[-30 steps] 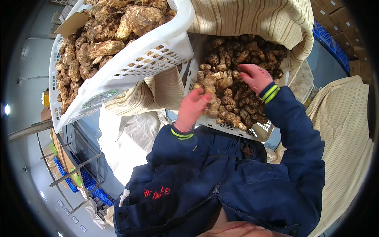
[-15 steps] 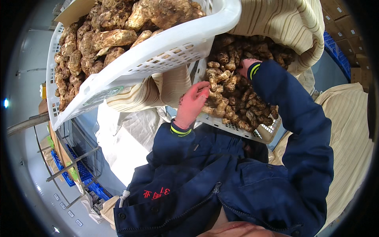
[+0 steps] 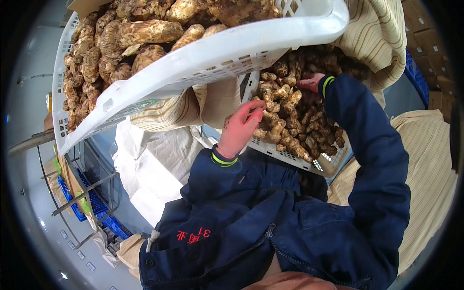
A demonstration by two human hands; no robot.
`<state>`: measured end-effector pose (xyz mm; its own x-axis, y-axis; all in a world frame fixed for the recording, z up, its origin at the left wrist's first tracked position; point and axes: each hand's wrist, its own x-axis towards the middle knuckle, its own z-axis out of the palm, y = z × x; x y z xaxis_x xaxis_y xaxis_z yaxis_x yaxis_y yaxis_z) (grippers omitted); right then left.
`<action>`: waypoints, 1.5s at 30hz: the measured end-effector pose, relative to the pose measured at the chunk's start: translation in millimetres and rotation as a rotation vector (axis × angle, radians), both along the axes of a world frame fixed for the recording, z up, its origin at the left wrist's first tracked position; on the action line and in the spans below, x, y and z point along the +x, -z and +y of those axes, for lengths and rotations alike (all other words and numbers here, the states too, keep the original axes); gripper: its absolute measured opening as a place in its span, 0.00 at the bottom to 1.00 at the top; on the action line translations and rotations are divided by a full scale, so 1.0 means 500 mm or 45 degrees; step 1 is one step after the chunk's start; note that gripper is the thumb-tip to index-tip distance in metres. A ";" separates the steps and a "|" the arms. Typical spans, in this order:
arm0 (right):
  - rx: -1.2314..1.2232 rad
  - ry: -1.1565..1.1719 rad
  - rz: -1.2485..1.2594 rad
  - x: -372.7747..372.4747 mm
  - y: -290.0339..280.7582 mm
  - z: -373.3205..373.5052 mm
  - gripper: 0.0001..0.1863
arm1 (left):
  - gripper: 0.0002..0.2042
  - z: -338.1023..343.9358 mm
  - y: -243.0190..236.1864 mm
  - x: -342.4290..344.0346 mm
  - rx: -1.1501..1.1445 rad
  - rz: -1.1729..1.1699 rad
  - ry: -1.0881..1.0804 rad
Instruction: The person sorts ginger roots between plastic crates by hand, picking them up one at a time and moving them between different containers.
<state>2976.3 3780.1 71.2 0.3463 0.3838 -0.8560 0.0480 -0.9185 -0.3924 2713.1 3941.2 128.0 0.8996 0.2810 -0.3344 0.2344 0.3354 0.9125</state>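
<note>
Brown, knobbly root-like or mushroom-like pieces [image 3: 309,126], some with pale stems, fill a white perforated plastic basket [image 3: 316,163] in front of me. Over its near left side is my left hand [image 3: 240,128] in a pink glove. Its fingers are loosely bent, a gap shows between thumb and fingers, and the tips come close to the pale pieces; I see nothing held. My right hand [image 3: 311,83], also pink-gloved, reaches into the far middle of the pile. Its fingers are hidden among the pieces.
A larger white basket [image 3: 208,58] heaped with thicker brown pieces [image 3: 150,33] overhangs from the upper left. Striped cloth [image 3: 374,36] drapes behind the near basket. White sheeting [image 3: 150,159] lies left of me, by a metal frame [image 3: 84,193]. Cardboard boxes [image 3: 425,48] stand far right.
The view has shifted, so the upper basket looks larger and reaches further right. Both hands appear slightly further right in the picture. The right hand is still in the pile.
</note>
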 end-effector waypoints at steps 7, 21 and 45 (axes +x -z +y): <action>0.090 -0.007 -0.022 0.005 -0.007 0.001 0.19 | 0.13 0.011 -0.026 -0.003 0.028 0.052 0.040; 0.094 -0.463 -0.473 -0.015 -0.045 0.007 0.23 | 0.18 0.025 -0.015 -0.010 0.027 0.108 0.157; 0.090 -0.296 -0.198 -0.017 -0.042 0.018 0.33 | 0.15 0.006 -0.017 -0.007 0.100 0.047 0.056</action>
<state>2967.9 3789.0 92.2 0.3671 0.5252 -0.7677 0.3186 -0.8464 -0.4267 2709.7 3944.3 136.4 0.8991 0.2678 -0.3463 0.2817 0.2516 0.9259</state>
